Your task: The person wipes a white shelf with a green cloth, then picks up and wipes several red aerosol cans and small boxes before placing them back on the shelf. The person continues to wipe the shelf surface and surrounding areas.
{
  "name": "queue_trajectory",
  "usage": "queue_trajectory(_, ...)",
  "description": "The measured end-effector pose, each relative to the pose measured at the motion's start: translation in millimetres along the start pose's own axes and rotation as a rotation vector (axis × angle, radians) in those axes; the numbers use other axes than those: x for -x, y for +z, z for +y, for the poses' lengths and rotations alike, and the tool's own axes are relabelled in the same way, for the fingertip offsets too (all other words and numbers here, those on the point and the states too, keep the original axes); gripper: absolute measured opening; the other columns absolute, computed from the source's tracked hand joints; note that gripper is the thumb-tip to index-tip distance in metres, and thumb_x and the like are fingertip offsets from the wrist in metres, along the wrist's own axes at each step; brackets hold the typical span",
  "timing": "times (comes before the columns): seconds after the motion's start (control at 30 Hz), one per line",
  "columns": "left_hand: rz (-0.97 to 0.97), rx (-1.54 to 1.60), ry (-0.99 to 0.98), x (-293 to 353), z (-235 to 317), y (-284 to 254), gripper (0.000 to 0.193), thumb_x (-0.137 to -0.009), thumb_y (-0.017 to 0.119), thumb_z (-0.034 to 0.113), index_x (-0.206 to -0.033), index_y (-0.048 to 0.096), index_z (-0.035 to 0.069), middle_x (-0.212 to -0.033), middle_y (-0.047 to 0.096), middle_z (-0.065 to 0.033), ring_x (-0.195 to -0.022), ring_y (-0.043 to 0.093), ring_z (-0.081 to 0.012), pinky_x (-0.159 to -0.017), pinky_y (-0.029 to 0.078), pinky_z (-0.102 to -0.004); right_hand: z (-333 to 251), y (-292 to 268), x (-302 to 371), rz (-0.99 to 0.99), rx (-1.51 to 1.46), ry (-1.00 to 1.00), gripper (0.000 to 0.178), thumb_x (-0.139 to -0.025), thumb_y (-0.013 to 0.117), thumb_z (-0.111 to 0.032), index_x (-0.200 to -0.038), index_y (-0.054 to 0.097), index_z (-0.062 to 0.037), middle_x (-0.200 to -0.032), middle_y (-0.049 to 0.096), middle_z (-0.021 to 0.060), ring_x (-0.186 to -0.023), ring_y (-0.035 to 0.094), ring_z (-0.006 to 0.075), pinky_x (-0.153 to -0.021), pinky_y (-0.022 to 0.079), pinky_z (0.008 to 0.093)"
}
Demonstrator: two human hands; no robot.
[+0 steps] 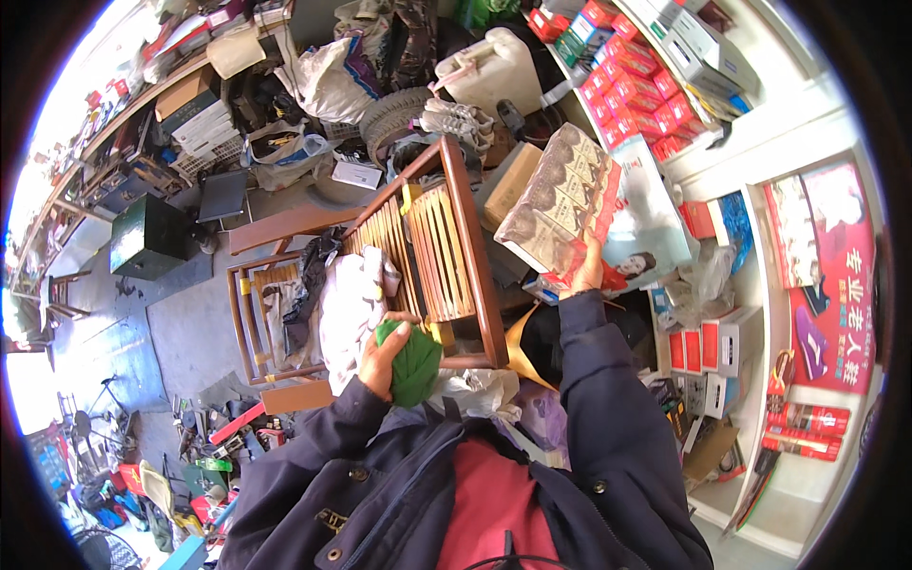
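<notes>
My left hand [382, 361] is closed round a bunched green cloth [415, 365], held close to my chest. Up to the right, my right hand [588, 269] grips the near end of a pack of small boxes [562, 195], brown and grey with a red-and-white edge. The pack is tilted, and my right fingers are partly hidden against it. Between my arms and the shelf side lies a wooden folding chair [442, 249] with a slatted seat. A pale pink-white cloth [353, 302] is draped on the chair beside my left hand.
White shelves [731, 161] with red boxes [635, 90] run along the right. Behind the chair are a tyre [391, 119], a white jerrycan [491, 74] and a pair of shoes [458, 122]. A dark green box [152, 236] stands on the floor at left. Tools clutter the lower left.
</notes>
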State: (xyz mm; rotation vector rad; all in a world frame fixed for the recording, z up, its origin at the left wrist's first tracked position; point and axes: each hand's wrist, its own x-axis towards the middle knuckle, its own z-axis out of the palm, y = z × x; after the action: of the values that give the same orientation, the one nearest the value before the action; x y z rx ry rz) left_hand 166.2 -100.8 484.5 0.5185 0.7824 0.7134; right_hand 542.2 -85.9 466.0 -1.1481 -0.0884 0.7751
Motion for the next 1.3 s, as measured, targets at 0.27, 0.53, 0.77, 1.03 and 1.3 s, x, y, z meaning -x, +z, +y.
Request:
queue_trajectory(0.27,0.042,-0.146,0.122,20,6,-18,0.028,-0.104,0.065,0.020,-0.126,0.059,0.002,-0.102,0.068,-0.0076,-0.092,0.067,-0.0163,-0.083,0.056,-0.0323,69,-7,-72,0.036,0.116,-0.050,0.058,-0.094,0.075,-0.045,-0.122,0.074,0.0047,-0.120,0.072,0.0076,-0.105,0.065,0.0170,-0.094,0.051,0.0326)
queue_trajectory(0.53,-0.161,-0.515,0.033,-17,14,39,0.023,-0.103,0.068,0.019,-0.120,0.063,0.005,-0.095,0.068,-0.0038,-0.084,0.063,-0.0112,-0.074,0.052,-0.0280,57,-12,-44,-0.022,0.286,0.126,0.066,-0.096,0.074,-0.047,-0.137,0.066,0.0036,-0.133,0.067,0.0099,-0.119,0.061,0.0183,-0.104,0.046,0.0335)
queue_trajectory(0.77,-0.386,-0.803,0.208,-45,-1,87,0.028,-0.098,0.074,0.022,-0.120,0.066,0.006,-0.095,0.074,-0.0106,-0.088,0.071,-0.0184,-0.079,0.056,-0.0348,17,-27,1,-0.077,0.511,0.276,0.076,-0.096,0.064,-0.066,-0.151,0.055,-0.0141,-0.136,0.067,0.0104,-0.118,0.067,0.0229,-0.090,0.056,0.0386)
queue_trajectory(1.03,-0.566,-1.010,0.240,-54,-37,128,0.031,-0.095,0.077,0.023,-0.120,0.067,0.007,-0.094,0.073,-0.0126,-0.088,0.071,-0.0218,-0.082,0.056,-0.0365,-133,-107,61,0.002,0.917,-0.444,0.069,-0.095,0.079,-0.032,-0.146,0.050,0.0048,-0.140,0.062,0.0270,-0.125,0.066,0.0336,-0.103,0.053,0.0406)
queue_trajectory(1.3,-0.777,-1.086,0.244,-50,-70,187,0.029,-0.091,0.083,0.024,-0.112,0.073,0.007,-0.092,0.076,-0.0097,-0.087,0.073,-0.0175,-0.081,0.057,-0.0326,-312,-243,39,0.545,1.360,-0.898,0.064,-0.088,0.078,-0.029,-0.140,0.055,0.0008,-0.135,0.063,0.0258,-0.127,0.061,0.0426,-0.109,0.048,0.0461)
